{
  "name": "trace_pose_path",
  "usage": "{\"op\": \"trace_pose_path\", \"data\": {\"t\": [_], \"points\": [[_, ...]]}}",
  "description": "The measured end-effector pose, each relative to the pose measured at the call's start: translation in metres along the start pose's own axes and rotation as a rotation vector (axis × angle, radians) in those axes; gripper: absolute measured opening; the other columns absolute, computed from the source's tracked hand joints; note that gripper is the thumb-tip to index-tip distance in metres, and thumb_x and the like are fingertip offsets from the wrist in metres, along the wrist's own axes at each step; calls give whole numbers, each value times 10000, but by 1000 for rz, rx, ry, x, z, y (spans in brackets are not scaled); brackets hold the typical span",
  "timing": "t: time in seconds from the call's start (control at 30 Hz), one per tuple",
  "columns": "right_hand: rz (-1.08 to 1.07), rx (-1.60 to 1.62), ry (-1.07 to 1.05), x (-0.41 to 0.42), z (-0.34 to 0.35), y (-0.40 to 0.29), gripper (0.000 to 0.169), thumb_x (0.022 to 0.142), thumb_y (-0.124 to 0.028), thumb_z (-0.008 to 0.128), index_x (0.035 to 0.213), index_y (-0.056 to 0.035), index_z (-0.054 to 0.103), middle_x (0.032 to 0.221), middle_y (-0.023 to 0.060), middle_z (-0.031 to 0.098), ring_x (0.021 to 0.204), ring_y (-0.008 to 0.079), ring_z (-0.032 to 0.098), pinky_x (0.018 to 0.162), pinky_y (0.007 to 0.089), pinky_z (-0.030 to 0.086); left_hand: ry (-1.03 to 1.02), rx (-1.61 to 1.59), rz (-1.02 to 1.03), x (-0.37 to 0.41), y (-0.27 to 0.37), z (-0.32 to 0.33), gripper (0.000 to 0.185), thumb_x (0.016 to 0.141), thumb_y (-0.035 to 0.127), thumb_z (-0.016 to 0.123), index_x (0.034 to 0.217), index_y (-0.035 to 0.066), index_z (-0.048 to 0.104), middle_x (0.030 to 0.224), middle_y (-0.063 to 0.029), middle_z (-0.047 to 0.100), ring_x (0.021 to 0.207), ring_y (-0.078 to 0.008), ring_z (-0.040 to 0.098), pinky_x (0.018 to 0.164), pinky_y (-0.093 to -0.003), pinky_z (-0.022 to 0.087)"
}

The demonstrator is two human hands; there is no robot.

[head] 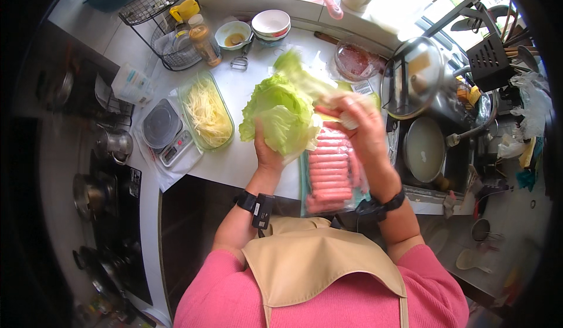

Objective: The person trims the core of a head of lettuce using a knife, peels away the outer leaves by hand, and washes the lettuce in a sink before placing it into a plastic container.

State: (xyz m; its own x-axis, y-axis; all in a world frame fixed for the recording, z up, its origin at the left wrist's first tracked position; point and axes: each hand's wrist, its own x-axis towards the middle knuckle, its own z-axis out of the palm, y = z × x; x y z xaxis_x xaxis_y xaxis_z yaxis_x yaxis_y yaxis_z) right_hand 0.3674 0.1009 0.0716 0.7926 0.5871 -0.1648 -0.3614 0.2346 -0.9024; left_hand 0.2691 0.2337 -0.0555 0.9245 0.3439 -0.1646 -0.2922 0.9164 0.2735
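Note:
My left hand (pixel 267 149) holds a head of lettuce (pixel 281 112) from below, above the white counter. To its right my right hand (pixel 363 125), blurred, grips the pale base of a lettuce leaf (pixel 303 75) whose green end reaches up and left past the head. Whether that leaf is fully apart from the head I cannot tell. Beneath my right hand lies a clear plastic pack of pink sausages (pixel 330 165). Left of the lettuce stands a glass dish of pale shredded strips (pixel 206 110), probably a vegetable.
A kitchen scale (pixel 169 136) rests at the left. Toward the back are a bowl with brown liquid (pixel 233 35), stacked bowls (pixel 272 22), a spice jar (pixel 204 42) and a round pack of reddish food (pixel 357 60). At the right are a glass-lidded pot (pixel 413 79) and the sink (pixel 457 169).

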Motion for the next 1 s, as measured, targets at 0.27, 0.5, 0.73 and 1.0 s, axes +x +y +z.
{"op": "trace_pose_path", "data": {"t": [0.27, 0.5, 0.73, 1.0], "points": [[-612, -1219, -18, -13, 4, 45, 351, 816, -115, 639, 1154, -70, 555, 896, 109, 641, 751, 205, 621, 603, 305, 491, -68, 34, 33, -19, 4, -3, 873, 796, 731, 384, 1381, 88, 296, 1346, -109, 409, 1212, -249, 437, 994, -416, 388], [-721, -1364, -134, -17, 14, 31, 416, 721, -168, 731, 1108, -103, 594, 933, 60, 638, 846, 237, 593, 752, 365, 430, -102, -58, 33, -24, -2, -10, 843, 805, 698, 421, 1394, 108, 291, 1372, -107, 388, 1238, -274, 408, 1022, -436, 354], [-812, -1513, -212, 63, -55, 41, 421, 705, -134, 711, 1105, -100, 585, 1094, 75, 593, 997, 250, 548, 840, 367, 415, -16, -130, 26, -45, 19, -35, 747, 849, 633, 428, 1394, 138, 300, 1384, -108, 371, 1238, -311, 397, 1007, -514, 352], [-648, -1729, -517, 118, -42, 51, 701, 569, -173, 797, 1209, -142, 511, 1132, 68, 517, 1071, 259, 460, 825, 432, 384, -3, -96, 84, -64, 36, -33, 762, 847, 623, 445, 1402, 128, 280, 1390, -129, 357, 1247, -341, 381, 1017, -535, 331]]}}
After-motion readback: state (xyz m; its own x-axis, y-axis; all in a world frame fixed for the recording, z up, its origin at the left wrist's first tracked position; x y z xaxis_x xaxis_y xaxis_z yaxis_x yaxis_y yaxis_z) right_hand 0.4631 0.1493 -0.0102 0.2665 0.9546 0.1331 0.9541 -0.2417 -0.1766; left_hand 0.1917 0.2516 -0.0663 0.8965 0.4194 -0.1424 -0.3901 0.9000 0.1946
